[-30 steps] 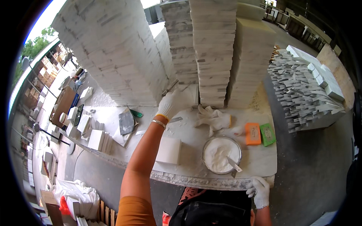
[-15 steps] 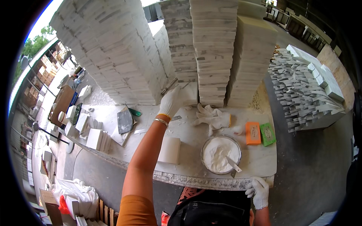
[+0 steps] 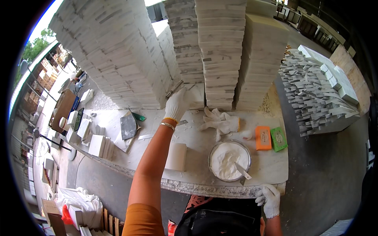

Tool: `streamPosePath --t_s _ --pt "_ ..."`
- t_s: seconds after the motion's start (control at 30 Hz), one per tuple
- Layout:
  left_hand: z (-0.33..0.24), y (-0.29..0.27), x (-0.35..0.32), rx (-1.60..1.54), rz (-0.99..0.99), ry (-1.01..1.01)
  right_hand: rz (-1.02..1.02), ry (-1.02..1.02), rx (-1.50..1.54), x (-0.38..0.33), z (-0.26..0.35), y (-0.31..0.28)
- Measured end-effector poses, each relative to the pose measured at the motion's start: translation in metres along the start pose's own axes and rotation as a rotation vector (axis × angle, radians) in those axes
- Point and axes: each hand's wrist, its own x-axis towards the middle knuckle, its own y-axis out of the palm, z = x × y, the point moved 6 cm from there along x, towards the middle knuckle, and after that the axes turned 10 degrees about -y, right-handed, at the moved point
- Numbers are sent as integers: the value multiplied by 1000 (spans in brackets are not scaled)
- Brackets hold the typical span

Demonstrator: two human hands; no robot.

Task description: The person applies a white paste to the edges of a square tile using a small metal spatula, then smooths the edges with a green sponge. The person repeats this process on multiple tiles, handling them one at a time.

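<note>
My left hand [image 3: 176,105], in a white knitted glove, reaches to the foot of the tall stacks of white stone tiles [image 3: 114,51]. Its fingers are curled and partly hidden, beside a narrow greyish bar [image 3: 173,89]; what they hold is unclear. By the table's front right corner, my right hand [image 3: 269,200], also gloved, has its fingers folded, with nothing visible in them. Between the hands stands a round bowl [image 3: 210,167] of white paste [image 3: 226,157], a putty knife [image 3: 243,170] leaning in it. A pair of white gloves [image 3: 220,122] lies behind the bowl.
Orange [image 3: 263,138] and green [image 3: 278,139] boxes sit right of the bowl. A white block [image 3: 176,156] lies under my left forearm. Grey and white stone pieces [image 3: 128,126] lie to its left. A stack of stone strips [image 3: 311,94] stands on the right, beyond the table.
The whole view shifts very slightly. My left hand stays at the foot of the stacks and my right hand keeps its place at the table corner.
</note>
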Motion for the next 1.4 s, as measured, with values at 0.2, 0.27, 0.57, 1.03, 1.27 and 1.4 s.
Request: streamPosePath --t_s 0.2,0.27,0.57,1.03,1.27,1.4 --pt "19 -2 -3 -59 52 54 11 5 18 1 -1 1" --pt "20 -16 -13 -105 66 57 15 -12 24 3 -3 -1" --pt "3 -104 -205 54 190 -213 33 -50 44 2 -10 -4" --pt "3 -95 -241 -162 22 -477 94 -135 24 -2 0 4" --pt "-25 -134 -261 -350 -128 -193 257 -159 -42 -33 19 44" --pt "-83 -129 -308 -406 -117 -50 466 -112 96 -61 46 108"
